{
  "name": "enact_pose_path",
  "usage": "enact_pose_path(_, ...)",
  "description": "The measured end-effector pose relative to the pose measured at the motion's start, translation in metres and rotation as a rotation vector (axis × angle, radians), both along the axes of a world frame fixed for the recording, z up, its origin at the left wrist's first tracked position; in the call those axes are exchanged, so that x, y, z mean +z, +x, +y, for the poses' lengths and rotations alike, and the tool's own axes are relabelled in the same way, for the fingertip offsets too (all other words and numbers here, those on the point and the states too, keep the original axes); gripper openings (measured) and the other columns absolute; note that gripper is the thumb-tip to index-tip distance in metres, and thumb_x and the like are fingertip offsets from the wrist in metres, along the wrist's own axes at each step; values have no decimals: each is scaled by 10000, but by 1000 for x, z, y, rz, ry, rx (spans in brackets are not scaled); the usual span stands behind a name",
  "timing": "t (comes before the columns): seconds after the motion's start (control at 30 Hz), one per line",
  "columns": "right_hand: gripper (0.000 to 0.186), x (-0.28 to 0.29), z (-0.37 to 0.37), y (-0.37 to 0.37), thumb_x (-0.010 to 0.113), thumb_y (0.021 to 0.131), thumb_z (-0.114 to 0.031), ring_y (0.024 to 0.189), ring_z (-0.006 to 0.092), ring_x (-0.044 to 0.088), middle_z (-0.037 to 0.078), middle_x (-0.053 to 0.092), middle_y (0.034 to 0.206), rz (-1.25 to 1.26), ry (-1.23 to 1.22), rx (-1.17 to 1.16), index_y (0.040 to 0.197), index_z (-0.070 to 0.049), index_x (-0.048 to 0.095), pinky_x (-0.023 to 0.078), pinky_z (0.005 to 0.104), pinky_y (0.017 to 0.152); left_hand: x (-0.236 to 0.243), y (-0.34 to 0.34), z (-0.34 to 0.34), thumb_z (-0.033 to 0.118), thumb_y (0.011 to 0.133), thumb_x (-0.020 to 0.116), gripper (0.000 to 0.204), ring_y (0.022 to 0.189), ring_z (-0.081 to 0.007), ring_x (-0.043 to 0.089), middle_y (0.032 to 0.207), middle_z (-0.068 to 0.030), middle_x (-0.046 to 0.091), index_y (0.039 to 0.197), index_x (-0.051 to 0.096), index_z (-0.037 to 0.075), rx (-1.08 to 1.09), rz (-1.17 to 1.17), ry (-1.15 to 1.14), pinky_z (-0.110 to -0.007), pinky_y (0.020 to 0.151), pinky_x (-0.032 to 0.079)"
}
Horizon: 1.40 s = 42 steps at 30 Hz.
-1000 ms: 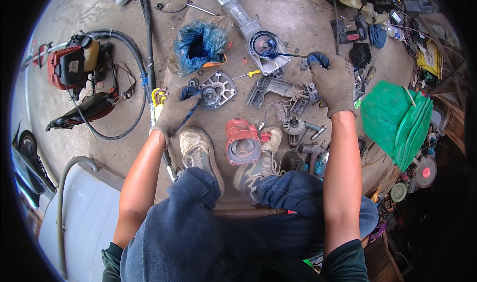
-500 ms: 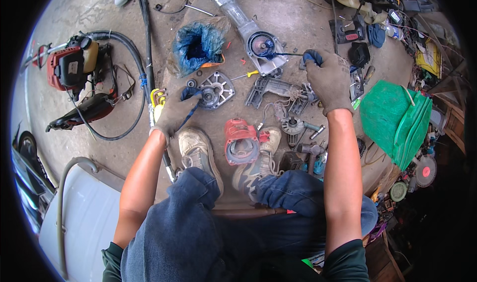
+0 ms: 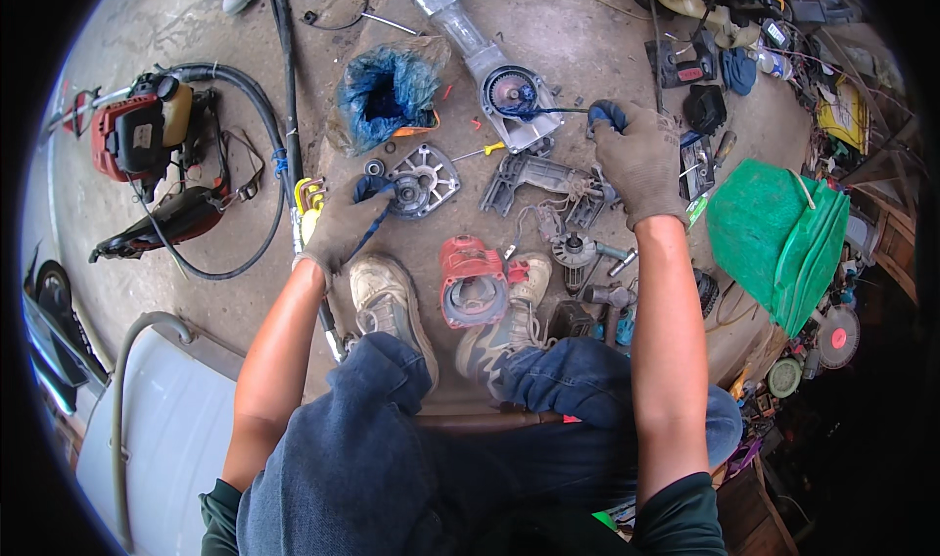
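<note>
My right hand [image 3: 636,155], in a grey-brown glove with blue-coated fingertips, is closed on a thin dark stick [image 3: 566,110]. The stick's tip reaches into blue grease on a round toothed gear [image 3: 510,90] in the open metal gear housing [image 3: 497,67] of a power tool. My gloved left hand [image 3: 345,218] has its fingers curled together at the left edge of a metal cover plate [image 3: 427,181] with a bearing seat. What those fingers hold, if anything, is hidden. A crumpled blue plastic bag [image 3: 377,91] with dark blue grease inside stands between my hands, farther away.
Tool housing halves [image 3: 534,182], a motor part [image 3: 576,251] and a red housing [image 3: 473,280] lie near my shoes. A yellow-handled screwdriver [image 3: 493,148] lies by the cover. A red-black engine [image 3: 142,130] with a hose stands left; a green sack [image 3: 778,233] lies right.
The stick's tip is still at the greased gear, and my right hand has shifted slightly left. My left hand keeps its place by the cover plate. The whole view has moved slightly.
</note>
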State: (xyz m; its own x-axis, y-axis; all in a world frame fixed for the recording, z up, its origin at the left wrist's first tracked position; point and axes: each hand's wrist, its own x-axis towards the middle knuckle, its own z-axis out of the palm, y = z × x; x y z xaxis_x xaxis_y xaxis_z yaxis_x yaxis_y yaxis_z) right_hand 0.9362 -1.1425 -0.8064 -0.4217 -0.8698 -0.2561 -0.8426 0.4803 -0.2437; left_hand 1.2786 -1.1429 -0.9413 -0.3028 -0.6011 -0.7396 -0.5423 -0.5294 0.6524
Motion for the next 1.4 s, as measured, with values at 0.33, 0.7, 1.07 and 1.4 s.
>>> enact_pose_path(0.33, 273, -3, -1, 6, 639, 872, -269, 933, 406, 693, 217, 724, 958, 19, -44, 29, 1010, -70, 764, 539, 490, 837, 1, 0, -1, 234, 997, 659, 276, 803, -82, 595, 953, -13, 673, 1165, 668, 15, -2, 6, 3, -242, 717, 514)
enact_pose_path(0.7, 268, 10, 13, 9, 652, 882, -261, 930, 405, 694, 223, 719, 960, -97, -77, -50, 1019, -55, 754, 539, 476, 821, 3, 1, 0, 231, 992, 664, 279, 793, -78, 582, 931, -7, 664, 1168, 664, 14, 3, 26, -6, -241, 713, 502)
enact_pose_path(1.07, 274, -1, 1, 13, 635, 880, -292, 926, 407, 689, 210, 721, 959, 107, 47, 208, 964, -51, 737, 529, 510, 824, 9, -4, -2, 262, 985, 674, 296, 780, -73, 560, 893, 8, 640, 1160, 669, 23, 5, 16, 0, -238, 697, 482)
enact_pose_path(1.4, 269, -9, -20, 41, 602, 874, -247, 943, 397, 712, 213, 734, 988, 229, 234, 340, 978, -48, 749, 552, 490, 860, 5, -3, 0, 255, 966, 695, 344, 797, -76, 562, 917, 3, 653, 1207, 661, 11, 34, 32, -21, -258, 711, 485)
